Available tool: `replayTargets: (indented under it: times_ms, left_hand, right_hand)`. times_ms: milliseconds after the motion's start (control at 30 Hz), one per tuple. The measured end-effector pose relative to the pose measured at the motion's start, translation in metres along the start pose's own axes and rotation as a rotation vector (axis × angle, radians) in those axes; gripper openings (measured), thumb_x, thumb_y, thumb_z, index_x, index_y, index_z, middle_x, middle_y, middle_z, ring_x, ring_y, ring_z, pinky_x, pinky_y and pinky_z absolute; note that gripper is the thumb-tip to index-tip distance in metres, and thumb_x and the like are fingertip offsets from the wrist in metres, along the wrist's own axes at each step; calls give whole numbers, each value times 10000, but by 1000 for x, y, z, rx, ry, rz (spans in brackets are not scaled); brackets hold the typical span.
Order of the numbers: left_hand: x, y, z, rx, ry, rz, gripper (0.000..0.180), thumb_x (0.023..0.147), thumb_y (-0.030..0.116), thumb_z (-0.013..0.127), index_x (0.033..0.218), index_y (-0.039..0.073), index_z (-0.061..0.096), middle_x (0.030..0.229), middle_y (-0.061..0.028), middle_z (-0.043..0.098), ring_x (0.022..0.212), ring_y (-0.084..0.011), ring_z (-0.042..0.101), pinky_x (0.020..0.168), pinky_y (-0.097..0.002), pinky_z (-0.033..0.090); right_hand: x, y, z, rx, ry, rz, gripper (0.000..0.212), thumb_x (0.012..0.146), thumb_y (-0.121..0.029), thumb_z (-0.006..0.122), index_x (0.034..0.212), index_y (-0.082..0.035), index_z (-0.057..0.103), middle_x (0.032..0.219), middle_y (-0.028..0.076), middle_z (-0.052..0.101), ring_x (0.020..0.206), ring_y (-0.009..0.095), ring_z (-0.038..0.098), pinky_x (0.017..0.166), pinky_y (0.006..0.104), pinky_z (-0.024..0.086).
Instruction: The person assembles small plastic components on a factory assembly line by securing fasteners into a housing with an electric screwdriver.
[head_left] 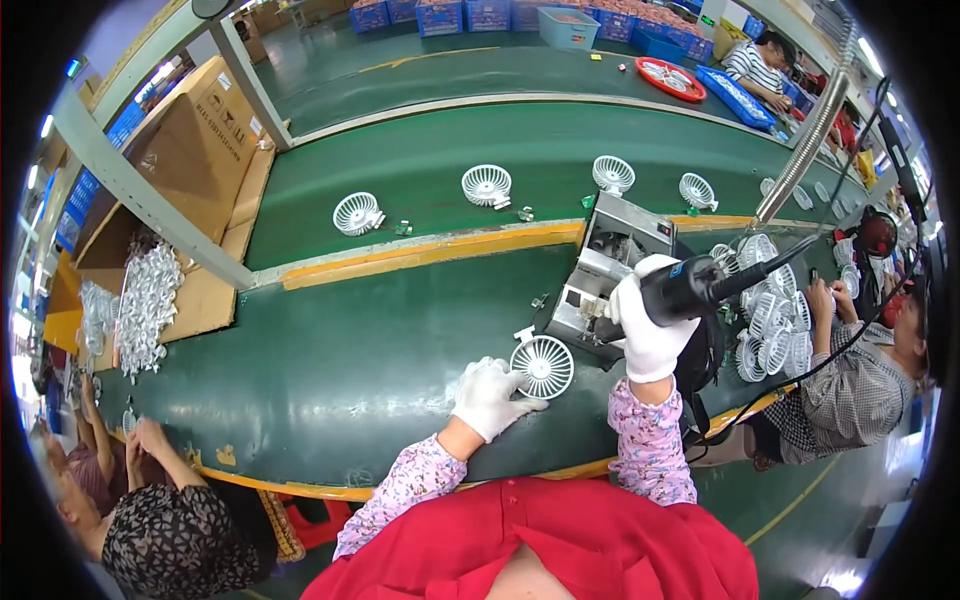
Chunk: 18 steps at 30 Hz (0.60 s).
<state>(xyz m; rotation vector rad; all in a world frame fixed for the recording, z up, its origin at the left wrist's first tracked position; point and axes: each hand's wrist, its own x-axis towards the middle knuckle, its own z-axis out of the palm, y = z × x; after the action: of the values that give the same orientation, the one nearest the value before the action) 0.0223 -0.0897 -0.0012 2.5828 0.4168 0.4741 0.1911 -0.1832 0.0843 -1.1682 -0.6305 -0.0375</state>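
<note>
My left hand [488,399], in a white glove, grips the near-left rim of a round white fan housing [543,367] that lies on the green bench. Thin spokes run out from the housing's centre, and a short stem points to the far left. My right hand [652,325], also gloved, is wrapped round a black electric screwdriver [682,290] with a cable at its back end. The driver's tip is hidden by the glove. Just beyond sits a metal box-shaped device [600,275], perhaps a screw feeder, close to the right hand.
A conveyor belt [420,160] carries several fan housings [487,186] and small parts. More housings [770,320] are heaped at right, beside a seated co-worker [850,380]. White parts [150,300] lie by a cardboard box [190,150] at left. A metal hose [800,130] hangs above.
</note>
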Motion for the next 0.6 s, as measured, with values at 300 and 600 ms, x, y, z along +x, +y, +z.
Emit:
replayTargets:
  times_ms: [300,600]
  left_hand:
    - [0,-1,1,0,-1,30,338,592,439,726,681,127,635,658,-67,515,683,-240,521,623,-368,404]
    - [0,-1,4,-17,-14,33,317,606,436,716,709,142,660,655,-76,520,691,-250,525,634,-371,403]
  right_hand:
    - [-36,7,25,46,-198,189,294,701,105,612,956,-4,513,718,45,542,551,104,543,505,232,454]
    - [-40,10,35,-13,-258,186,223,689,11,671,888,-12,574,741,23,587,652,89,571,592,243,483]
